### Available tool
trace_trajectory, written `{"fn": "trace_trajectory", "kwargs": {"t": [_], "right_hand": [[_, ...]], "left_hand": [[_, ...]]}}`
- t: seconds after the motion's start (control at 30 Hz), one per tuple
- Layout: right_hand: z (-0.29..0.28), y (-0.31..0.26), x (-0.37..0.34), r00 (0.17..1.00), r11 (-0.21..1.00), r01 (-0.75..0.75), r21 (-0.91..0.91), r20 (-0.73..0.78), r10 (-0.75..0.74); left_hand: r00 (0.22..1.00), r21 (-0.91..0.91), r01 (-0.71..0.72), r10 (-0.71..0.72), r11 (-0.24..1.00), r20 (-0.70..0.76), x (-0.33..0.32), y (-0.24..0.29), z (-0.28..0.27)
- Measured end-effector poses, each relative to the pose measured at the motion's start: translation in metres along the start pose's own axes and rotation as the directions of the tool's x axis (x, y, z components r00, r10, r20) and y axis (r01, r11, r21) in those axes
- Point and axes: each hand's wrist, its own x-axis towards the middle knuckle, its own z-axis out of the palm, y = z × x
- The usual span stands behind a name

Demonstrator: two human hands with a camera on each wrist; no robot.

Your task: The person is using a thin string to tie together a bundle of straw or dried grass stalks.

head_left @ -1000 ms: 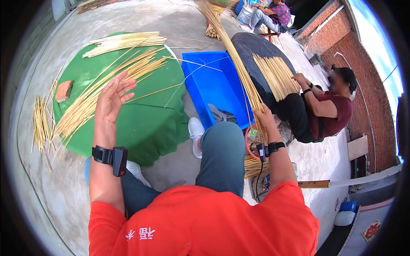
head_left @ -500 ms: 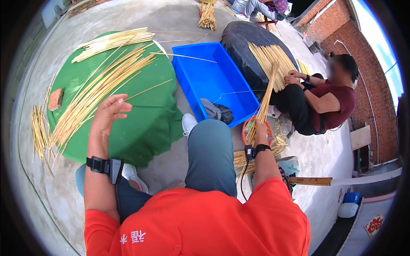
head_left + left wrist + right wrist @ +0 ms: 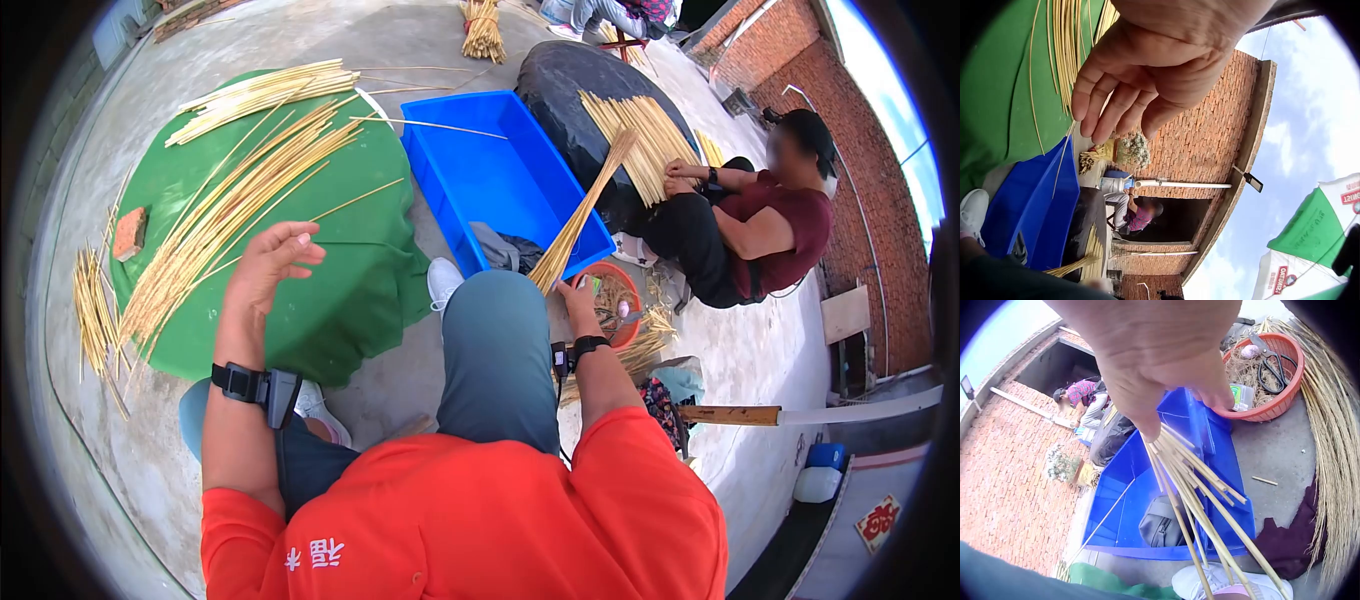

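Observation:
My right hand (image 3: 580,305), beside my knee, grips a bundle of dry, straw-yellow stalks (image 3: 590,205). The bundle slants up over the near right corner of the blue bin (image 3: 450,215). In the right wrist view, cut ends of the stalks (image 3: 1194,494) fan out below the fingers (image 3: 1147,425). My left hand (image 3: 268,262) hovers over the green-covered table (image 3: 345,270), fingers loosely bent and holding nothing. Beneath and beyond it, a spread of loose stalks (image 3: 235,200) lies on the cloth. The left wrist view shows that hand (image 3: 1160,69) with its fingers relaxed.
Scissors (image 3: 1272,372) lie in an orange basket (image 3: 1285,403) right of the bin. A brick (image 3: 130,234) sits on the green cloth. Another person (image 3: 770,225) works at a black-covered table (image 3: 550,90) bearing more stalks. A dark bag (image 3: 1163,522) rests in the bin.
My right hand has drawn the bundle back from its long reach past the black table, and its far end now tilts over the bin's corner. The left hand stays nearly in place.

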Motion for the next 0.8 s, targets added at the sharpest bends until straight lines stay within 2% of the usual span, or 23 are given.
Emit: {"fn": "trace_trajectory", "kwargs": {"t": [0.03, 0.07, 0.13, 0.2, 0.23, 0.27, 0.3, 0.37, 0.4, 0.43, 0.47, 0.5, 0.53, 0.57, 0.63, 0.73, 0.8], "right_hand": [[0.001, -0.002, -0.01, 0.994, 0.978, 0.056, -0.202, -0.076, -0.072], [0.004, 0.001, -0.017, 0.994, 0.978, 0.057, -0.202, -0.076, -0.073], [0.01, 0.012, -0.027, 0.971, 0.85, -0.014, -0.527, -0.212, -0.115], [0.011, 0.021, -0.045, 0.978, 0.804, 0.013, -0.594, -0.159, -0.133], [0.01, 0.021, -0.056, 0.995, 0.871, 0.016, -0.492, 0.095, 0.035], [0.009, 0.02, -0.065, 0.917, 0.922, -0.017, -0.386, 0.361, 0.168], [0.01, 0.009, -0.079, 0.919, 0.921, -0.016, -0.388, 0.358, 0.167], [0.013, -0.017, -0.11, 0.873, 0.885, 0.202, -0.42, 0.486, 0.031], [0.015, -0.006, -0.114, 0.874, 0.884, 0.202, -0.421, 0.485, 0.031], [0.02, 0.012, -0.115, 0.829, 0.852, 0.318, -0.416, 0.558, -0.037], [0.022, 0.031, -0.113, 0.771, 0.809, 0.431, -0.4, 0.628, -0.1], [0.022, 0.041, -0.108, 0.771, 0.808, 0.433, -0.399, 0.629, -0.103], [0.024, 0.053, -0.107, 0.766, 0.786, 0.462, -0.411, 0.631, -0.121], [0.026, 0.065, -0.106, 0.76, 0.764, 0.491, -0.42, 0.634, -0.14], [0.038, 0.086, -0.101, 0.744, 0.714, 0.547, -0.437, 0.644, -0.176], [0.047, 0.118, -0.089, 0.719, 0.63, 0.624, -0.462, 0.656, -0.231], [0.043, 0.138, -0.08, 0.701, 0.571, 0.667, -0.478, 0.662, -0.265]], "left_hand": [[1.0, 0.014, -0.001, 0.001, 1.0, 0.009, -0.001, 0.001, 0.0], [1.0, 0.013, -0.002, 0.002, 1.0, 0.008, -0.001, 0.0, -0.001], [1.0, -0.006, -0.003, 0.003, 1.0, 0.015, -0.002, -0.001, -0.002], [1.0, 0.004, -0.008, 0.008, 1.0, 0.019, -0.004, 0.0, -0.003], [1.0, 0.013, -0.013, 0.013, 1.0, 0.023, -0.004, 0.0, -0.003], [1.0, 0.011, -0.015, 0.015, 1.0, 0.026, -0.004, 0.0, -0.005], [0.999, 0.033, -0.024, 0.023, 0.999, 0.042, -0.003, -0.001, -0.005], [0.998, 0.052, -0.032, 0.029, 0.998, 0.06, -0.001, -0.005, -0.005], [0.996, 0.17, -0.066, 0.056, 0.983, 0.065, 0.001, -0.008, -0.004], [0.994, 0.285, -0.1, 0.083, 0.953, 0.073, 0.002, -0.009, -0.004], [0.994, 0.283, -0.103, 0.086, 0.954, 0.072, -0.001, -0.008, -0.002], [0.984, 0.634, -0.173, 0.114, 0.754, 0.134, -0.006, -0.005, 0.002], [0.974, 0.876, -0.228, 0.111, 0.426, 0.2, -0.01, -0.004, 0.002], [0.974, 0.877, -0.224, 0.11, 0.425, 0.196, -0.012, -0.008, 0.001], [0.937, 0.905, -0.304, -0.08, 0.296, 0.341, -0.014, -0.02, 0.0], [0.941, 0.927, -0.245, -0.161, 0.283, 0.297, -0.019, -0.019, 0.0], [0.951, 0.931, -0.245, -0.118, 0.27, 0.285, -0.018, -0.02, -0.001]]}}
